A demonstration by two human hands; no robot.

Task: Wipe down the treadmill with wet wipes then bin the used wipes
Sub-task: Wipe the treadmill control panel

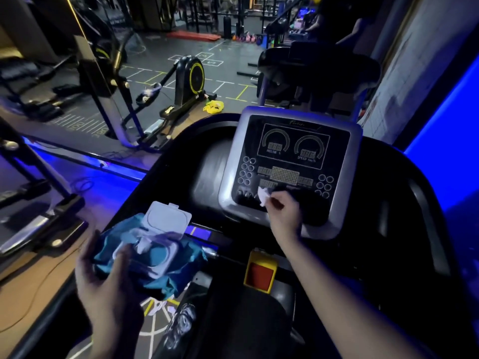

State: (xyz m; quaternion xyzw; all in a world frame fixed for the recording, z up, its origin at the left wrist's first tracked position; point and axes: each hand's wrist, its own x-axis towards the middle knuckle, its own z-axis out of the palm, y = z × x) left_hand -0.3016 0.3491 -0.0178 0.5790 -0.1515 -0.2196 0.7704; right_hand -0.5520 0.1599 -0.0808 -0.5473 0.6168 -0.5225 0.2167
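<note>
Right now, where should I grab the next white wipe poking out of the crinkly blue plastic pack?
Pinch the white wipe tuft from above: it sticks up, the pale lid stands open behind, and the left hand grips the blue pack's near edge.

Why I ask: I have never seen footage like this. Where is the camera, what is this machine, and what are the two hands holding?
There is one picture, taken by a wide-angle camera worn on a person's head. It looks forward and down, so the two bare arms you see are the wearer's own.

The grey panel with dials and buttons is the treadmill console. The right hand pinches a white wet wipe against the panel's lower part.

The left hand holds a blue pack of wipes. Its lid is flipped open and the next wipe pokes out.

Below the console sits a yellow and red block, probably a stop switch. Behind it is a dim gym floor with other machines.
</note>
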